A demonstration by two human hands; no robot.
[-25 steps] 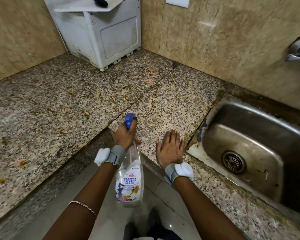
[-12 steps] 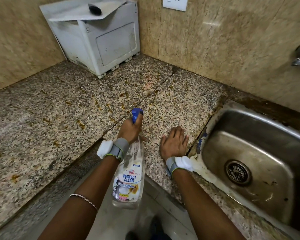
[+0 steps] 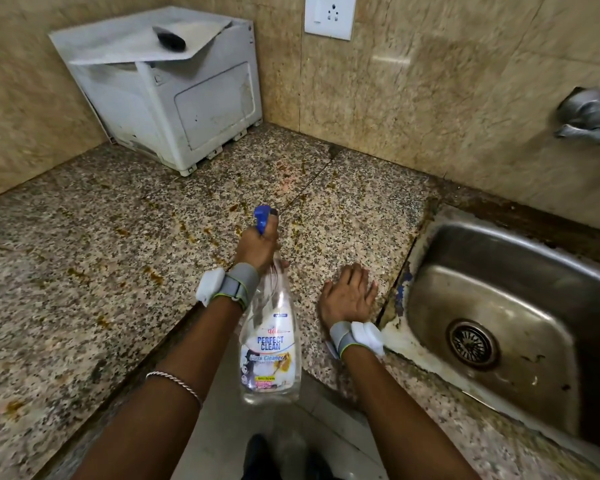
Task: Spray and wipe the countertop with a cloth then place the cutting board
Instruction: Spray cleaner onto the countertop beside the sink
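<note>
My left hand (image 3: 257, 245) grips the neck of a clear spray bottle (image 3: 271, 344) with a blue nozzle, which points out over the speckled granite countertop (image 3: 125, 258). Brown stains dot the stone ahead of the nozzle. My right hand (image 3: 349, 294) lies palm down on the countertop close to the sink's left rim, its fingers slightly bent and holding nothing. A white board (image 3: 132, 41) lies on top of the white appliance at the back; I cannot tell if it is the cutting board. No cloth is in view.
A white appliance (image 3: 174, 105) stands in the back left corner with a dark object (image 3: 168, 39) on the board. A steel sink (image 3: 499, 306) lies to the right, a tap (image 3: 586, 116) on the wall above it. A wall socket (image 3: 329, 15) sits at top centre.
The view has tilted upward, showing more of the wall and socket. My left hand stays on the spray bottle. My right hand's fingers have bent slightly on the countertop.
</note>
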